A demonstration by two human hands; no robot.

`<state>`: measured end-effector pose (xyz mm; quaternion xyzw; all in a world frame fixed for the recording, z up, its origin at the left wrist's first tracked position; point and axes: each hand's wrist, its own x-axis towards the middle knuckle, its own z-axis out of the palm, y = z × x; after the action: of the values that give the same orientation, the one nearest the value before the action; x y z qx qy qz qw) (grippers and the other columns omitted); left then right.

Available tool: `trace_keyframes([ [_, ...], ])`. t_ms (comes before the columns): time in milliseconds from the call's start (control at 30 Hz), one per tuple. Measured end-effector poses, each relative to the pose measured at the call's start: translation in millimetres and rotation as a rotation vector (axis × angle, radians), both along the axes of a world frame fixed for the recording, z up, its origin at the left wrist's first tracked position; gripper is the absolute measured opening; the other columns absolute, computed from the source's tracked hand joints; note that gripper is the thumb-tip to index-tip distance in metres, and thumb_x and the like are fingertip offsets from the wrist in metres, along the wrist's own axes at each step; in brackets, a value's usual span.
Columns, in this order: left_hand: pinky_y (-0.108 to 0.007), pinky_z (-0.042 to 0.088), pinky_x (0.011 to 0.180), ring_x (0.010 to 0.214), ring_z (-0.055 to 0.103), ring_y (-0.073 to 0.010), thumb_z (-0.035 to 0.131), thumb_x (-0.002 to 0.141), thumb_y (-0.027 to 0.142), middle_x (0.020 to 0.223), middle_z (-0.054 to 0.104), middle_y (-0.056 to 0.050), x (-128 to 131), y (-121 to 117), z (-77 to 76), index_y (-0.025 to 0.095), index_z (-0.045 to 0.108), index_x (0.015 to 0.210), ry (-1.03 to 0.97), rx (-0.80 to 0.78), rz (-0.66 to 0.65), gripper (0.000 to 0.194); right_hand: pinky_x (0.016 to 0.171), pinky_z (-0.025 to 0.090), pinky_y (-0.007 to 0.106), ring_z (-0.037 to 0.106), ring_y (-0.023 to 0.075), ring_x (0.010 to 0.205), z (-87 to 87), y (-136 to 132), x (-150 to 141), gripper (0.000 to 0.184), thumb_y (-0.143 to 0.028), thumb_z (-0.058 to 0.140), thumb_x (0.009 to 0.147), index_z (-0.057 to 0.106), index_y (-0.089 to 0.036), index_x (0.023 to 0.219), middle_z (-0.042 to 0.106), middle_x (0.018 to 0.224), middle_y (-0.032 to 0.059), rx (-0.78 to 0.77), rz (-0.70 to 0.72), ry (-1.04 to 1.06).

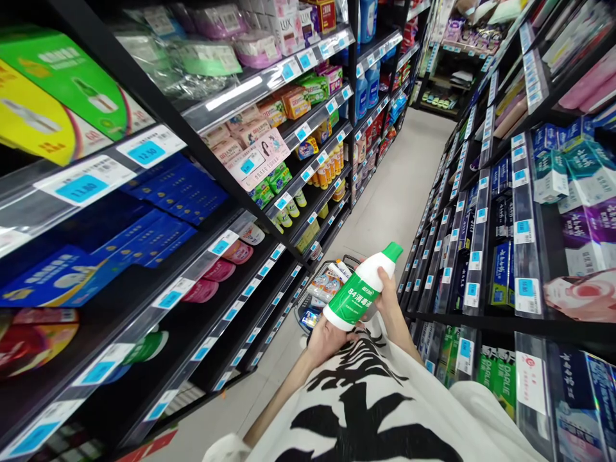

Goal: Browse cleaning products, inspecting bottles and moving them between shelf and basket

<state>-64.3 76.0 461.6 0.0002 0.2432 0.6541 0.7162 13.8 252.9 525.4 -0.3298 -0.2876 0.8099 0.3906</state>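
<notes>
A white bottle of 84 disinfectant (359,292) with a green label and green cap tilts up to the right in front of my body. My left hand (323,340) cups its base from below, fingers wrapped under it. Round the upper part, just under the cap, my right hand (386,292) is closed, with the thumb on the near side. Beyond the bottle, on the floor, stands a dark shopping basket (299,307) holding several packaged goods (327,282). Part of the basket is hidden behind the bottle and my hands.
Left, a shelf rack (158,301) with price tags carries soap, boxes and bottles; some lower boards look bare. Toothpaste boxes (503,269) fill the right rack. The pale tiled aisle floor (392,173) runs between them to a far shelf (443,90).
</notes>
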Motion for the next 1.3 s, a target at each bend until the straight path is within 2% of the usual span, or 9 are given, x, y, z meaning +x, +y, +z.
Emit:
trace_keyframes([
  [133,-0.047,0.055,0.087,0.112,0.07,-0.0374,0.047,0.094,0.084,0.131,0.073,-0.02,0,0,-2.9,0.018,0.062,0.146,0.03,-0.054,0.029,0.086,0.085,0.068,0.042,0.081,0.0328,0.098,-1.1,1,2,0.059,-0.053,0.091,0.068,0.074,-0.015,0.11,0.083,0.113,0.0134,-0.002,0.019,-0.006],
  [300,-0.046,0.058,0.084,0.112,0.072,-0.038,0.061,0.093,0.074,0.135,0.072,-0.019,1,-3,-11.1,0.017,0.051,0.156,0.054,-0.063,0.102,0.085,0.091,0.068,0.044,0.08,0.0335,0.104,-0.5,1,2,0.062,-0.055,0.093,0.069,0.074,-0.016,0.113,0.083,0.115,0.0122,0.049,0.075,-0.005],
  [533,-0.051,0.059,0.095,0.12,0.071,-0.0401,0.07,0.093,0.059,0.128,0.075,-0.019,2,-2,-15.4,0.013,0.056,0.149,-0.001,-0.027,0.134,0.074,0.092,0.068,0.045,0.076,0.0363,0.116,-12.7,6,2,0.058,-0.061,0.089,0.072,0.074,-0.019,0.109,0.083,0.114,0.0125,0.093,0.096,-0.055],
  [733,-0.048,0.058,0.091,0.111,0.074,-0.0379,0.077,0.086,0.05,0.122,0.078,-0.018,4,3,-22.7,0.013,0.058,0.145,0.032,0.004,0.117,0.072,0.089,0.068,0.045,0.081,0.0321,0.102,-19.3,8,3,0.061,-0.052,0.091,0.072,0.071,-0.019,0.119,0.083,0.116,0.0125,0.117,0.054,-0.073],
  [900,-0.052,0.052,0.102,0.117,0.071,-0.0384,0.082,0.079,0.037,0.124,0.077,-0.019,1,6,-23.1,0.012,0.059,0.145,0.093,-0.007,0.116,0.074,0.089,0.067,0.045,0.081,0.0303,0.1,-17.8,9,2,0.063,-0.046,0.09,0.075,0.068,-0.021,0.128,0.08,0.124,0.0135,0.17,0.116,-0.059],
  [1000,-0.052,0.051,0.104,0.119,0.07,-0.0392,0.083,0.078,0.037,0.123,0.077,-0.021,1,6,-19.6,0.01,0.064,0.139,0.107,-0.003,0.118,0.07,0.093,0.066,0.05,0.08,0.0337,0.106,-18.8,11,1,0.067,-0.043,0.092,0.071,0.067,-0.024,0.13,0.079,0.127,0.0131,0.183,0.146,-0.058],
  [1100,-0.051,0.05,0.104,0.119,0.071,-0.0384,0.083,0.078,0.035,0.123,0.077,-0.021,0,6,-15.2,0.01,0.064,0.138,0.117,0.015,0.129,0.068,0.096,0.065,0.056,0.079,0.0367,0.109,-20.1,12,1,0.061,-0.042,0.09,0.072,0.069,-0.027,0.127,0.078,0.128,0.0129,0.189,0.157,-0.069],
  [1200,-0.049,0.05,0.104,0.117,0.071,-0.0371,0.083,0.078,0.034,0.124,0.077,-0.02,0,5,-13.5,0.011,0.064,0.139,0.128,0.019,0.136,0.067,0.098,0.065,0.057,0.079,0.0367,0.111,-21.5,11,1,0.053,-0.042,0.087,0.076,0.07,-0.03,0.124,0.077,0.131,0.0121,0.189,0.161,-0.083],
  [1300,-0.049,0.052,0.101,0.115,0.072,-0.0381,0.084,0.077,0.036,0.122,0.077,-0.021,0,1,-16.2,0.01,0.065,0.138,0.122,-0.005,0.135,0.069,0.098,0.065,0.055,0.08,0.0349,0.108,-23.1,8,0,0.058,-0.042,0.088,0.075,0.068,-0.028,0.127,0.078,0.129,0.0114,0.18,0.158,-0.067],
])
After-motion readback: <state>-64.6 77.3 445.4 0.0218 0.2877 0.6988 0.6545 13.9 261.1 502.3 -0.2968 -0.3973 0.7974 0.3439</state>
